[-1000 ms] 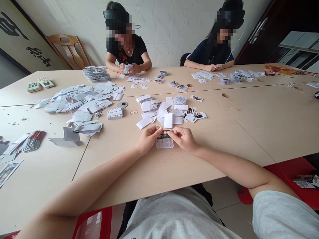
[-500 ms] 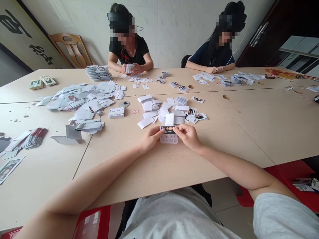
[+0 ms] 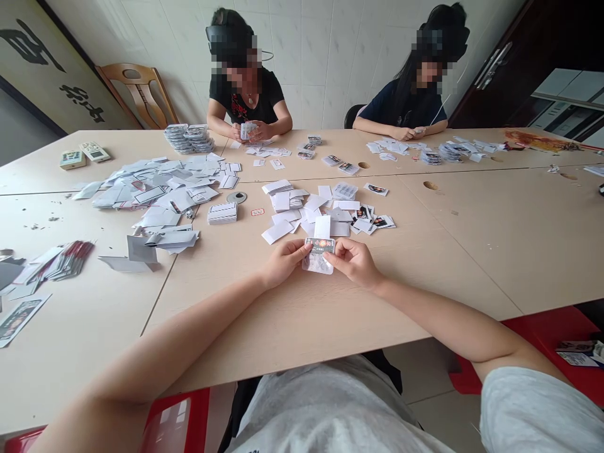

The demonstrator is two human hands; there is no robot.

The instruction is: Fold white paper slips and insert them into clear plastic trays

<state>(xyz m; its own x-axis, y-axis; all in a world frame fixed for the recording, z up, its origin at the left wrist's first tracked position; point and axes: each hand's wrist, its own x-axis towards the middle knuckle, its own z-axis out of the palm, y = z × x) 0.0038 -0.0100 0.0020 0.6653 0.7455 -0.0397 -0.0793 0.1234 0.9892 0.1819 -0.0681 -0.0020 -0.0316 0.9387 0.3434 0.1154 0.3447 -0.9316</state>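
A small clear plastic case (image 3: 319, 263) with a dark printed card (image 3: 321, 246) across its upper part is held between my hands, close above the table. My left hand (image 3: 284, 263) pinches its left edge, thumb on the card. My right hand (image 3: 355, 262) grips the right side, with the thumb on the lower edge of the card and the fingers curled. Just beyond the case lies a loose pile of white cards (image 3: 340, 228), with some dark printed ones (image 3: 383, 221) at its right.
White folded cards (image 3: 160, 182) form a large heap at the left, near a neat card stack (image 3: 222, 213). Stacked cases (image 3: 189, 138) stand farther back. Two people sit across the table (image 3: 453, 251), handling small items.
The case has tilted slightly in my hands, and light now reflects off the card. My right thumb has moved a little down and left. The whole view has shifted slightly.
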